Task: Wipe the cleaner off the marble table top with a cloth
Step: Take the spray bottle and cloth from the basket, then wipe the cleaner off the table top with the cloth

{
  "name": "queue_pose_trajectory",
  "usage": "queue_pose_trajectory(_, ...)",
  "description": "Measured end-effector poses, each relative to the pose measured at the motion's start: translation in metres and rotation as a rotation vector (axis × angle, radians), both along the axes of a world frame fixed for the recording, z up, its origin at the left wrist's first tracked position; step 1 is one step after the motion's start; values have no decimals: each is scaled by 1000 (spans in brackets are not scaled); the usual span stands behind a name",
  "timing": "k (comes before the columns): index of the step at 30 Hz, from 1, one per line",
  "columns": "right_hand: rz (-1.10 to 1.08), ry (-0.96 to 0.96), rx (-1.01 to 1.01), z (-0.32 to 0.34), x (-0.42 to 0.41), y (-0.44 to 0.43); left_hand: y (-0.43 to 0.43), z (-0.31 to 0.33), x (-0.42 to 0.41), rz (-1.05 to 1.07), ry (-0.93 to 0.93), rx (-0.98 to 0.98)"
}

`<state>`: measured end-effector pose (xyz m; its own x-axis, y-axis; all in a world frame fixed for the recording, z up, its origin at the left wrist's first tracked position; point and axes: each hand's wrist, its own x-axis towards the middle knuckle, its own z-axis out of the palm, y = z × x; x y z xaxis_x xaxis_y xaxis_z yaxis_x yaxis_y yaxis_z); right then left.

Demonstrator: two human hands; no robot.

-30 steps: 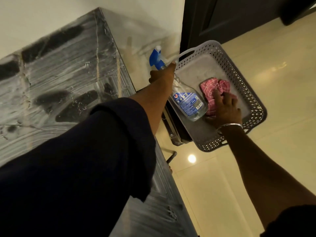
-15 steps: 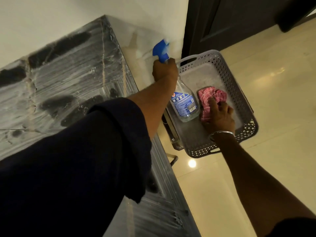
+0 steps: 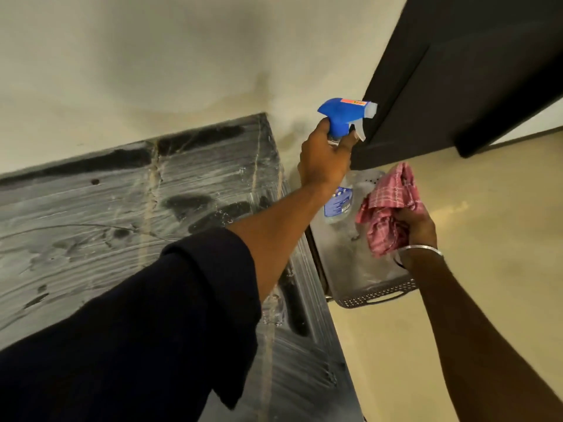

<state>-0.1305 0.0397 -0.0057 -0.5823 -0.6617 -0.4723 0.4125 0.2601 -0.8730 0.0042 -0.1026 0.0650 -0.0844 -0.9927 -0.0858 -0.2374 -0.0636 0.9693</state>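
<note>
The dark marble table top (image 3: 91, 214) fills the left, streaked with whitish cleaner. My left hand (image 3: 324, 159) reaches past its right edge and grips the neck of a clear spray bottle (image 3: 341, 202) with a blue trigger head. The bottle is upright over a grey perforated basket (image 3: 374, 295). My right hand (image 3: 417, 223), with a metal bangle on the wrist, holds a crumpled pink checked cloth (image 3: 388, 208) lifted above the basket. My left sleeve hides the near part of the table.
The basket stands on a pale tiled floor (image 3: 472, 300) beside the table's right edge. A dark door (image 3: 457, 71) rises at the upper right. A cream wall (image 3: 152, 71) runs behind the table.
My right hand has lifted the pink cloth up out of the basket. My left hand has raised the spray bottle higher. The camera has tilted upward.
</note>
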Motion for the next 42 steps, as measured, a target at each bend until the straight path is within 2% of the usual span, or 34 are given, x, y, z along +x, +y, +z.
queue_pose_trajectory(4,66,-265,-183,73,37,-12,0,60,39,16,137,-72)
queue_pose_trajectory(6,122,-253,-209,106,64,-16,5,92,70,15,225,-120)
queue_pose_trajectory(10,227,-224,-187,155,135,-14,21,143,153,-13,275,-228)
queue_pose_trajectory(13,231,-356,-235,180,201,-6,36,168,227,7,250,-304)
queue_pose_trajectory(17,245,-559,-430,198,287,10,64,193,317,-39,182,-367)
queue_pose_trajectory(20,305,-586,-474,207,351,23,85,208,390,-60,115,-398)
queue_pose_trajectory(24,484,-565,-312,211,424,35,108,212,483,-127,43,-308)
queue_pose_trajectory(27,489,-461,-225,205,466,40,128,209,549,-170,26,-213)
queue_pose_trajectory(33,502,-410,-189,195,538,48,166,196,660,-244,177,86)
queue_pose_trajectory(38,535,-396,-120,186,576,46,193,191,703,-256,301,231)
queue_pose_trajectory(42,579,-409,-81,179,591,44,205,184,715,-172,214,274)
